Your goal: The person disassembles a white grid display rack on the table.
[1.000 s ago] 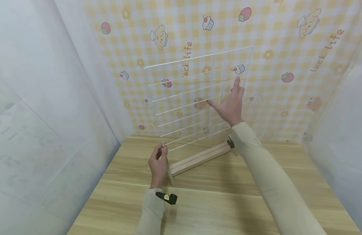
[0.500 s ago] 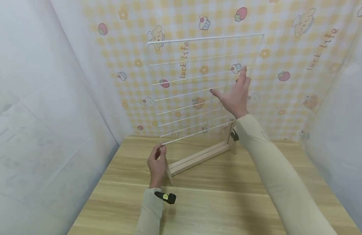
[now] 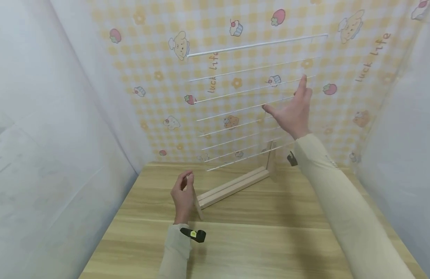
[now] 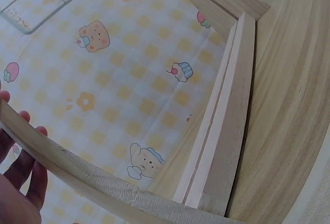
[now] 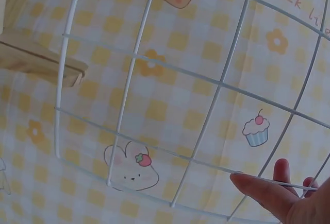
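A white wire grid panel hangs raised above the stand in the head view. My right hand grips it near its right side, thumb and fingers about the wires; the right wrist view shows the thumb against a wire. Below stands a wooden stand, a grooved base bar with an upright at each end. My left hand holds the top of the near upright, its fingers curled around the wood in the left wrist view. The grid's lower left corner is apart from this hand.
The stand rests on a wood-grain table. A yellow checked cloth with cartoon prints covers the back wall, close behind the grid. White sheeting lines the left side and more white sheeting the right.
My right hand has lifted the grid panel up and to the right, so its lower left corner has left my left hand and the stand. My left hand stays at the near upright.
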### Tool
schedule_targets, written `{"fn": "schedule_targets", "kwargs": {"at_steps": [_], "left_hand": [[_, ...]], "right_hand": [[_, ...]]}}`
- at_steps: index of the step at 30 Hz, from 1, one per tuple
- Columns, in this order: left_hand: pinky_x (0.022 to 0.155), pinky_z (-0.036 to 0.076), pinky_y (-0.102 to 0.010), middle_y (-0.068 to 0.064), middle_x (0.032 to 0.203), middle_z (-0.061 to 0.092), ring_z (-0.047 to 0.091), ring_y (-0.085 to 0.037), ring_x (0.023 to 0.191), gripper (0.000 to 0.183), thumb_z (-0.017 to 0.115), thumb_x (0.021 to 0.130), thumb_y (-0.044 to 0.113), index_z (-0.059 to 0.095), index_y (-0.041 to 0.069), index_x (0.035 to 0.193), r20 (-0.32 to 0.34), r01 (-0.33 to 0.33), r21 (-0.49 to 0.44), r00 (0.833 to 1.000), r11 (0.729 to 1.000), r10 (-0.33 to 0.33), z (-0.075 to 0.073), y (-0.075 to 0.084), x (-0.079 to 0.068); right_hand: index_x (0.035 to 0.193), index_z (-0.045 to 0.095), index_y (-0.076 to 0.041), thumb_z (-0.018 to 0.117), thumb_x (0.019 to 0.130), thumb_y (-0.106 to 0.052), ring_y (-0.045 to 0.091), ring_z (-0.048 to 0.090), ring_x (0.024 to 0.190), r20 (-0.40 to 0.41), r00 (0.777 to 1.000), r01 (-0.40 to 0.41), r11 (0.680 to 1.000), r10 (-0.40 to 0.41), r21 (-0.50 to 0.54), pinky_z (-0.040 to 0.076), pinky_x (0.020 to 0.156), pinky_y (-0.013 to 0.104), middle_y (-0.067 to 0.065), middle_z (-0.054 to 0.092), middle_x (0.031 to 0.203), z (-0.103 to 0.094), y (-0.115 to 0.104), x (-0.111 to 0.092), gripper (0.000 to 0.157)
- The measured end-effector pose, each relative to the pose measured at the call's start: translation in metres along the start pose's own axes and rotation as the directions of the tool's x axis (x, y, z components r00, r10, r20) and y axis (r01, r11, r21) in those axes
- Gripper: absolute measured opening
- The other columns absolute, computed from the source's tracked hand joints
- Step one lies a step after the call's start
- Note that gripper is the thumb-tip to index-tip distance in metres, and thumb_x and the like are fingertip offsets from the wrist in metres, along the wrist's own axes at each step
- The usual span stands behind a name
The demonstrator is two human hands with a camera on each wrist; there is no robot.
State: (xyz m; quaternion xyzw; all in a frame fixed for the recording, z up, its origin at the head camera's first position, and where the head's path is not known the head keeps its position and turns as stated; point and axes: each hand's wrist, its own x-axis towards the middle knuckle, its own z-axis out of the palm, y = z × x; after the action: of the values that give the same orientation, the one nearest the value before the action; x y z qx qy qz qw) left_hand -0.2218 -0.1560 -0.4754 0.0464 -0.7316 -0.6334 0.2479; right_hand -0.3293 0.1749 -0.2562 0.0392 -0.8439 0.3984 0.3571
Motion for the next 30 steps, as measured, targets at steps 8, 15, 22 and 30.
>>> {"fn": "schedule_targets", "kwargs": {"at_steps": [8, 15, 22, 30], "left_hand": [[0.103, 0.049, -0.048, -0.002, 0.128, 0.066, 0.06, -0.022, 0.12, 0.034, 0.06, 0.099, 0.046, 0.068, 0.02, 0.12, -0.001, 0.012, -0.005, 1.0, 1.0, -0.012, 0.0, 0.002, -0.001], [0.102, 0.05, -0.047, -0.001, 0.13, 0.066, 0.059, -0.021, 0.121, 0.033, 0.059, 0.1, 0.043, 0.068, 0.019, 0.121, 0.007, 0.024, -0.011, 1.0, 1.0, -0.024, 0.0, 0.001, -0.001], [0.105, 0.047, -0.046, -0.005, 0.135, 0.064, 0.057, -0.024, 0.124, 0.029, 0.057, 0.103, 0.034, 0.066, 0.017, 0.124, 0.016, 0.061, -0.012, 0.998, 0.998, -0.061, -0.001, 0.0, 0.001], [0.102, 0.048, -0.044, -0.007, 0.131, 0.067, 0.06, -0.02, 0.118, 0.031, 0.058, 0.102, 0.038, 0.067, 0.017, 0.122, 0.005, 0.034, 0.005, 0.999, 0.999, -0.034, 0.0, 0.002, 0.001]], "right_hand": [[0.161, -0.005, -0.009, 0.086, 0.075, -0.049, 0.036, 0.039, 0.136, 0.032, 0.998, -0.051, 0.999, 0.051, -0.001, 0.04, 0.115, 0.048, 0.028, 0.017, 0.159, -0.026, 0.021, -0.001, 0.132], [0.161, -0.008, -0.018, 0.085, 0.075, -0.051, 0.038, 0.026, 0.149, 0.046, 0.991, -0.128, 0.992, 0.128, -0.017, 0.033, 0.12, 0.053, 0.021, 0.006, 0.166, -0.046, 0.042, -0.005, 0.13], [0.161, -0.01, -0.024, 0.084, 0.073, -0.055, 0.041, 0.038, 0.136, 0.063, 0.969, -0.236, 0.969, 0.24, -0.068, 0.037, 0.114, 0.056, 0.021, 0.016, 0.161, -0.062, 0.06, -0.012, 0.133], [0.159, -0.021, -0.023, 0.081, 0.073, -0.059, 0.046, 0.025, 0.147, 0.113, 0.938, -0.317, 0.943, 0.328, -0.103, 0.03, 0.118, 0.062, 0.023, 0.001, 0.166, -0.075, 0.085, -0.023, 0.138]]}}
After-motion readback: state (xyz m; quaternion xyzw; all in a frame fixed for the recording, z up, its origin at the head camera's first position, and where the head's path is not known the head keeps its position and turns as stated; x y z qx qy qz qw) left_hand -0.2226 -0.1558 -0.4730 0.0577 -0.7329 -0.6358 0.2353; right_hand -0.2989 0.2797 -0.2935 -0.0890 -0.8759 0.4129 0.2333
